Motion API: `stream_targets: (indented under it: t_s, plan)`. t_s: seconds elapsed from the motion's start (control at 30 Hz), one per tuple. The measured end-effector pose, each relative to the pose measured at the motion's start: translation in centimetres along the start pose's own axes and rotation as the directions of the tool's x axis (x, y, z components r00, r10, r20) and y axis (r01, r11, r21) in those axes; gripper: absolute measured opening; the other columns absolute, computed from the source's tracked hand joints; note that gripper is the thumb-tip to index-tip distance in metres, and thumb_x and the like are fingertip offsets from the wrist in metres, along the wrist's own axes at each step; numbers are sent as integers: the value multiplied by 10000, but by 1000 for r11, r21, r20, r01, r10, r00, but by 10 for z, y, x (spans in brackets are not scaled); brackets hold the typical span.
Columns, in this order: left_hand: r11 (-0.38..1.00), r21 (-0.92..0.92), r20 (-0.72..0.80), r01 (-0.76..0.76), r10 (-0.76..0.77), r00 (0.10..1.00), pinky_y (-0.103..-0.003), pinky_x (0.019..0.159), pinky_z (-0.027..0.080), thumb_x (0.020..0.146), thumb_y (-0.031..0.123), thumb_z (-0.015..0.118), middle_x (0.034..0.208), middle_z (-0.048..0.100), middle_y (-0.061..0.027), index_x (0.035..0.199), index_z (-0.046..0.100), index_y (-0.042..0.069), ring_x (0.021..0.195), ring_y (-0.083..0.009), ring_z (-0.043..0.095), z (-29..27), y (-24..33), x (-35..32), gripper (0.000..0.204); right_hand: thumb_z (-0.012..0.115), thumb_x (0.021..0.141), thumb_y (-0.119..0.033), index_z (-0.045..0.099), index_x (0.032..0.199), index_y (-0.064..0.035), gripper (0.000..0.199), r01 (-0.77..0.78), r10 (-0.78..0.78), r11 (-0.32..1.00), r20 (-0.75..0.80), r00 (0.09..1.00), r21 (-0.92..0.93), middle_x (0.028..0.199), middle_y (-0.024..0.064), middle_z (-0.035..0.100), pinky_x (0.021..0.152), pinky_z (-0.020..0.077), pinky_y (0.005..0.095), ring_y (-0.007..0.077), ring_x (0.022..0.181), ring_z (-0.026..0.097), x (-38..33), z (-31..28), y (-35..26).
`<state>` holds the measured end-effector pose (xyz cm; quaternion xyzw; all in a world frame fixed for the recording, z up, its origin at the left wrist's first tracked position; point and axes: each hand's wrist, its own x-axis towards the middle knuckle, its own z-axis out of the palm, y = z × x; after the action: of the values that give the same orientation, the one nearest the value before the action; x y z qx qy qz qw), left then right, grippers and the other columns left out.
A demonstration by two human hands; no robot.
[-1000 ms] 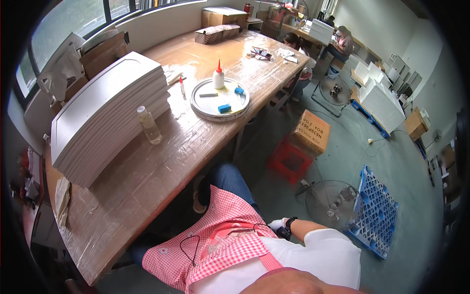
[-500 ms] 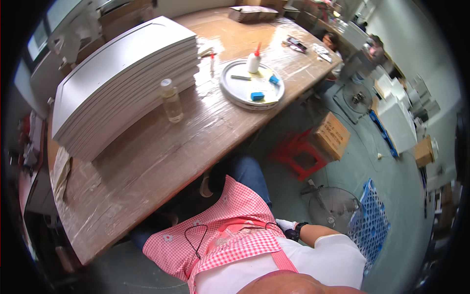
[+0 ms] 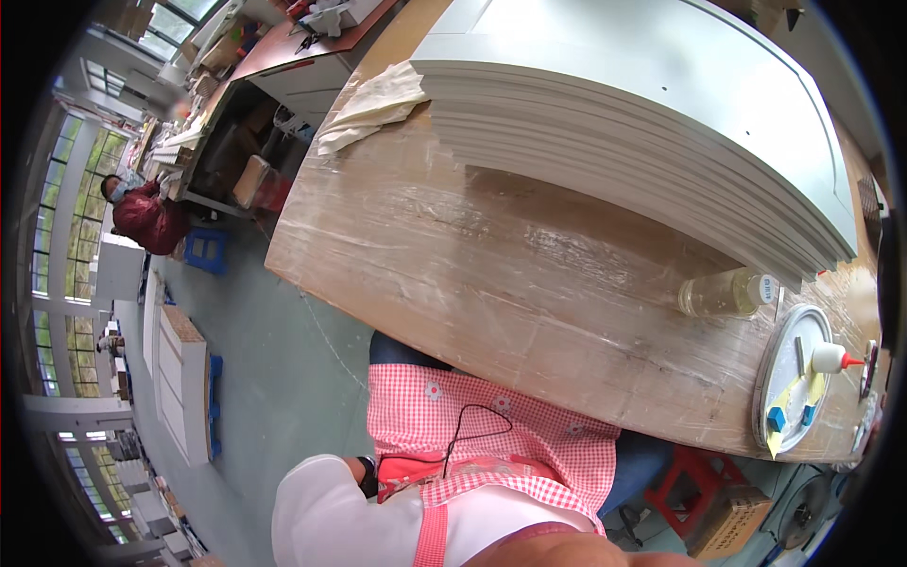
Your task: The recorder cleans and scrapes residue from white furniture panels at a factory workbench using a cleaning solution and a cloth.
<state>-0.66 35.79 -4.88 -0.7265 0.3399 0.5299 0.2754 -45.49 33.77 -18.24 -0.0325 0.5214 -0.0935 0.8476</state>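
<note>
My left arm, in a white sleeve point(image 3: 316, 506), bends in beside my pink checked apron point(image 3: 491, 425). A dark band point(image 3: 367, 475) shows at its wrist, at the apron's edge; the hand itself is hidden there. My right hand does not show. In front of me stands the wooden table point(image 3: 529, 302), covered with clear film. On it lies a tall stack of white panels point(image 3: 642, 161). A clear bottle point(image 3: 723, 293) with a white cap stands at the stack's near right side. Farther right, a round grey tray or lid point(image 3: 763, 378) bears a white squeeze bottle point(image 3: 829, 358) and blue blocks point(image 3: 777, 419).
A crumpled pale cloth point(image 3: 373, 109) lies at the table's far left corner. A person point(image 3: 149, 217) in dark red sits at another bench, near a blue stool point(image 3: 205, 249). White panels point(image 3: 184, 387) stand on a blue pallet at left. A red stool point(image 3: 694, 487) and cardboard box point(image 3: 729, 523) are at lower right.
The view has swung left, so the table things now appear farther right. The left side of the room has come in. My gloved right hand has gone out of sight, and my left sleeve appears.
</note>
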Motion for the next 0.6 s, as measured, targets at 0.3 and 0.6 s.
stream_targets:
  t_s: [0.3,0.6]
  plan:
    - [991,-64,-6,-120,120,993,-462,1056,457,925,467,621,1390,577,-257,1429,544,113,1266,-476,536,63,-38,28,621,408,1046,-483,531,1424,-112,543,88,-89,996,-14,996,-16,1381,109,613,1095,427,449,292,1248,578,-20,-36,48]
    - [955,-165,-10,-248,250,968,-456,1048,464,932,441,618,1376,588,-257,1420,550,103,1246,-478,549,101,-52,47,598,436,1032,-502,518,1434,-112,566,153,-156,986,-43,987,-68,1384,121,600,1084,429,475,310,1250,571,-41,-65,46]
